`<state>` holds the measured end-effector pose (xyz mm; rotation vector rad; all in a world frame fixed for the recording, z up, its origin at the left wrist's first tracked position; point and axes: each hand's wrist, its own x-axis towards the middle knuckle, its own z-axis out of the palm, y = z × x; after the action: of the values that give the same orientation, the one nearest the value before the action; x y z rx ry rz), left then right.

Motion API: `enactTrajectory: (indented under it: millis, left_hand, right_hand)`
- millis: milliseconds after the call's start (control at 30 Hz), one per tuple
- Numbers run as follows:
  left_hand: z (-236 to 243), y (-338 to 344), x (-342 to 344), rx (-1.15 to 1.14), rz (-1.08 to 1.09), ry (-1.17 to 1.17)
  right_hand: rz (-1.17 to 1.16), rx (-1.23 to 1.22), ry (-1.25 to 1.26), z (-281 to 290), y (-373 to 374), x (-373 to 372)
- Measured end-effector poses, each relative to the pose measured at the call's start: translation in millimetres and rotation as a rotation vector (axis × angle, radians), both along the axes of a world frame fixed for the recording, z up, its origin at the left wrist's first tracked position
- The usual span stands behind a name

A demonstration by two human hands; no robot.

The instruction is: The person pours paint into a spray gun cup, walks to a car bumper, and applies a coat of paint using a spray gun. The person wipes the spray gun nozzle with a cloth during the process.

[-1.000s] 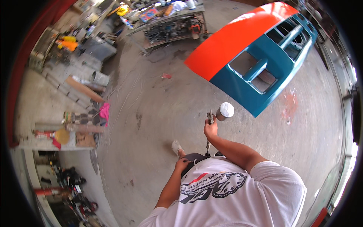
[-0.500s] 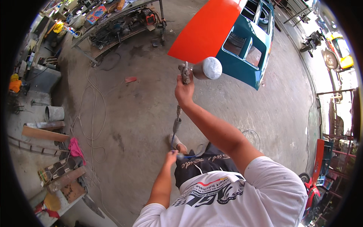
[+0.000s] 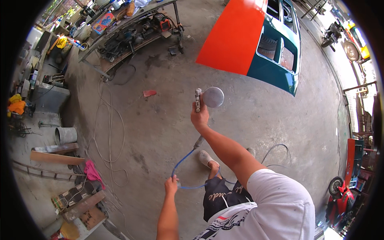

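My right hand (image 3: 200, 118) is closed round the grip of a metal spray gun (image 3: 197, 100), held out ahead at the centre. A round grey paint cup (image 3: 214, 97) sits on the gun's right side, its lid toward me. Below the grip, a grey fitting (image 3: 199, 142) joins the gun's line to a blue air hose (image 3: 183, 160). My left hand (image 3: 171, 185), lower and to the left, has its fingers closed on that hose, which bends there and runs back past my legs. Beyond the gun stands a vehicle body panel, orange-red (image 3: 234, 40) on its left and dark green (image 3: 274, 76) on its right.
A metal workbench (image 3: 132, 50) loaded with tools stands at the far left. Loose pale hose (image 3: 110, 140) lies on the floor at left, near a bucket (image 3: 66, 136) and a pink cloth (image 3: 93, 174). A red motorcycle (image 3: 340, 200) is at the right.
The spray gun has come down and nearer, away from the panel. My left hand has moved left and lower, drawing the blue hose out in a wide bend. The whole view has shifted.
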<state>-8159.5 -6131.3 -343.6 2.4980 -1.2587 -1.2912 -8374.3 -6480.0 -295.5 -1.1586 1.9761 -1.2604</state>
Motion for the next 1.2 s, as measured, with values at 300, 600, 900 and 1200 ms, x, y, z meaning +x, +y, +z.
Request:
enactTrajectory:
  millis: [300, 600, 900, 1200]
  left_hand:
    - [-31.6, -25.2, -107.1, -0.005, -0.185, 0.287]
    - [-36.8, -37.4, -115.2, 0.057, -0.275, 0.279]
    - [-15.0, -43.3, -188.9, 0.139, -0.451, 0.203]
    - [-9.5, -5.8, -334.6, 0.215, -0.627, 0.227]
  right_hand:
    - [0.252, 0.018, 0.139, -57.2, -61.0, -2.7]
    - [0.129, -0.133, 0.21, -45.6, -26.7, -89.6]
    - [-0.035, -0.363, 0.242, -46.0, 28.4, -247.7]
    - [-0.119, -0.323, 0.187, -48.7, 96.2, -412.9]
